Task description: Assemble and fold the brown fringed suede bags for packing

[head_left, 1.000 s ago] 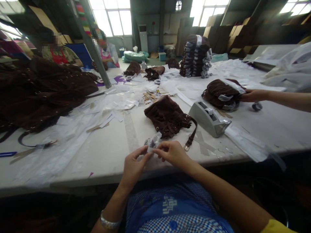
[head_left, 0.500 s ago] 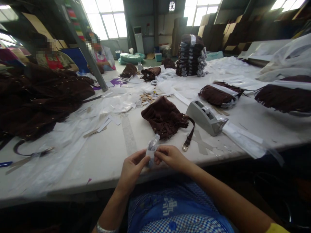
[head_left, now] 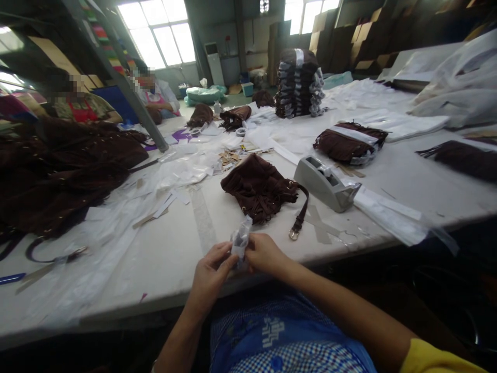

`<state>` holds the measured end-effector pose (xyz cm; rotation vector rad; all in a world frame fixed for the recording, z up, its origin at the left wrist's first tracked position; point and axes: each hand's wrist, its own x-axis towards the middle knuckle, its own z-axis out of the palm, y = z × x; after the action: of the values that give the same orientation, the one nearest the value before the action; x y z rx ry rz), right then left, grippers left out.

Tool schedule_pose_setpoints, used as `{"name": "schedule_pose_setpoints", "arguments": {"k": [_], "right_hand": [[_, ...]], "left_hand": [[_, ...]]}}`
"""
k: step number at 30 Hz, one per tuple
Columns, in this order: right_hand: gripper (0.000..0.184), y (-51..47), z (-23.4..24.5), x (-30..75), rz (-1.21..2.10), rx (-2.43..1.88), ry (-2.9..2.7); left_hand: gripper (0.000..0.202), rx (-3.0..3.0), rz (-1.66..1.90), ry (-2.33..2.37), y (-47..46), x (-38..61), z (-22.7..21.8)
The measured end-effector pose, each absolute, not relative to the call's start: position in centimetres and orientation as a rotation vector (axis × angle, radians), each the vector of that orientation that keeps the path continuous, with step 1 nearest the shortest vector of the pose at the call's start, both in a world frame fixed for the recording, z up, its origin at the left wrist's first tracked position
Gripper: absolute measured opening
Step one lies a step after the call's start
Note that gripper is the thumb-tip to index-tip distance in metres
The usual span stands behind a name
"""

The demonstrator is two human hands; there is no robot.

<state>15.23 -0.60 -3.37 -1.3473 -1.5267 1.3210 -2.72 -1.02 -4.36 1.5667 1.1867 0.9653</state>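
Observation:
In front of me, just over the table's near edge, both hands hold a small bundle (head_left: 240, 239) wrapped in clear plastic with a white band round it. My left hand (head_left: 215, 267) pinches it from the left, thumb on the white band. My right hand (head_left: 264, 253) is closed on its right side, with the fingertips partly hidden behind it. What lies inside the plastic cannot be made out. Just beyond the bundle lies a dark brown fringed bag (head_left: 258, 186), its buckled strap (head_left: 301, 215) curling to the right.
A grey tape dispenser (head_left: 326, 184) stands right of the bag. Wrapped brown bags (head_left: 349, 142) lie behind it, near a tall banded stack (head_left: 298, 85). Brown bags (head_left: 58, 171) are heaped at left beside a metal post (head_left: 143, 109). Two people (head_left: 83, 106) sit beyond.
My right fingers have curled further in behind the bundle. The view has turned slightly, and the wrapped bag at the right edge shows less, with a white plastic stack now visible beside it.

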Motion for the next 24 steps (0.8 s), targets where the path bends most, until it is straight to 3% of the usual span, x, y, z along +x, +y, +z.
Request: {"name": "schedule_pose_setpoints", "arguments": {"k": [3,9,14,19,24], "right_hand": [[0.027,-0.2,-3.6,15.4,1.327,-1.359,-1.54],[0.024,-1.1,-3.1,17.3,1.412,-1.064,-1.676],[0.029,-2.8,-2.2,23.8,0.887,-1.135,-1.881],[0.043,-2.4,-3.0,32.2,0.238,-1.643,-2.017],[0.046,-0.6,-4.3,34.5,0.029,-1.737,-2.313]], "left_hand": [[0.036,1.635,0.969,1.192,-0.9,-2.6,-4.4],[0.043,1.583,0.904,1.247,-0.3,-2.9,-4.1],[0.056,1.545,0.736,1.388,1.2,-5.3,-3.0],[0.046,2.008,0.719,1.511,6.7,-8.8,-1.3],[0.04,2.482,0.861,1.61,15.0,-9.6,0.6]]}}
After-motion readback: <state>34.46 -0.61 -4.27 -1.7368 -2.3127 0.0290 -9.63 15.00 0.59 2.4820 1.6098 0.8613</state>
